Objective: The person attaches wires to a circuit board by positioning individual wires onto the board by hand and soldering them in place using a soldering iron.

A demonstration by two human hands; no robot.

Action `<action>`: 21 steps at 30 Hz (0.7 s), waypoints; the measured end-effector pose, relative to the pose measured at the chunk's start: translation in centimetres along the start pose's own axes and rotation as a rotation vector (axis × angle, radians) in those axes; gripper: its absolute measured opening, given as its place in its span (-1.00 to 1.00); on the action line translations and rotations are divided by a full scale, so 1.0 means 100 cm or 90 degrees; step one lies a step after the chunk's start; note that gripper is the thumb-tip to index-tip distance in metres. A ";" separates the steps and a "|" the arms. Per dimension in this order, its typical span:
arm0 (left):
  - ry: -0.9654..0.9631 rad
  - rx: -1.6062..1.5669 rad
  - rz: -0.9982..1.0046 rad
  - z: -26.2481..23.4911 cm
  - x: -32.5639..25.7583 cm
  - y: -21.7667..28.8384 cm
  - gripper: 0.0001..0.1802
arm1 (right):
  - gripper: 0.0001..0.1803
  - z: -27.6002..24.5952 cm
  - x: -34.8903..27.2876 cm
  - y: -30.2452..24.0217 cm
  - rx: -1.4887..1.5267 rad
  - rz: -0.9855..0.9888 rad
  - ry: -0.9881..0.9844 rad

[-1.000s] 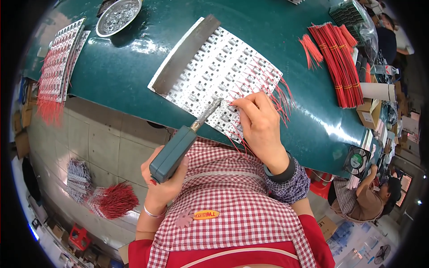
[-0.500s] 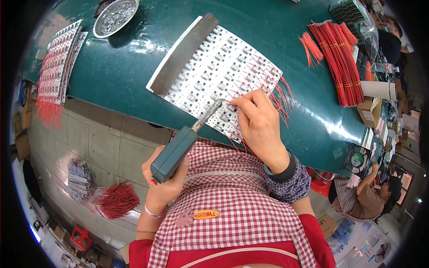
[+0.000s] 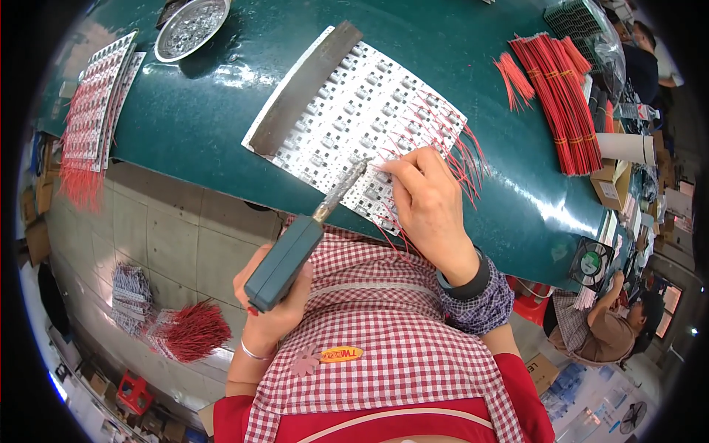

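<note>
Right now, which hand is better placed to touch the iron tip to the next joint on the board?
Left. The left hand grips the soldering iron, tip at the board; the right hand pinches a red wire there.

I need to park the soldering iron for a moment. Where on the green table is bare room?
Bare green table lies between the metal bowl and the white component panel. Also between that panel and the red wire bundles. The right edge is crowded with boxes.

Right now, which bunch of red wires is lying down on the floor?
The fanned-out red wire bunch at lower left, lying on the floor tiles beside a stack of striped strips. The other red wire bundles lie up on the green table.
</note>
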State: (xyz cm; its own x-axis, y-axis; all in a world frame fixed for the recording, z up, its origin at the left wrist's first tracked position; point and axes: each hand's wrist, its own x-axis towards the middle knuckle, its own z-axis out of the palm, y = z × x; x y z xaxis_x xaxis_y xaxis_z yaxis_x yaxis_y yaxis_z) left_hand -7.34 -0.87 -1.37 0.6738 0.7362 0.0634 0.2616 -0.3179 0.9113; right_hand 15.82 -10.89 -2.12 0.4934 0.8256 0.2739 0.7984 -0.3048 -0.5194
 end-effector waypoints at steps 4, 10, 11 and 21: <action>0.021 -0.003 -0.036 -0.003 -0.006 -0.001 -0.76 | -0.81 0.000 -0.001 0.000 -0.011 -0.003 -0.003; 0.027 -0.026 -0.030 -0.003 -0.003 0.002 -0.73 | -0.77 0.002 -0.003 0.000 0.030 -0.020 0.055; 0.024 -0.014 -0.019 -0.003 -0.003 0.002 -0.73 | -0.77 0.002 -0.004 -0.002 0.030 -0.020 0.054; 0.003 0.011 0.013 -0.005 0.000 0.004 -0.77 | -0.73 0.027 -0.019 -0.013 -0.002 -0.027 0.138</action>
State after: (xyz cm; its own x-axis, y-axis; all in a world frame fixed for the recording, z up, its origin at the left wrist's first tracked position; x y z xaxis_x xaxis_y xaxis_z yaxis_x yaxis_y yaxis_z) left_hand -7.60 -0.66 -0.79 0.6754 0.7326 0.0840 0.2602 -0.3433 0.9025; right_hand 12.90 -10.78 -4.12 0.5221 0.7165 0.4625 0.8207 -0.2745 -0.5011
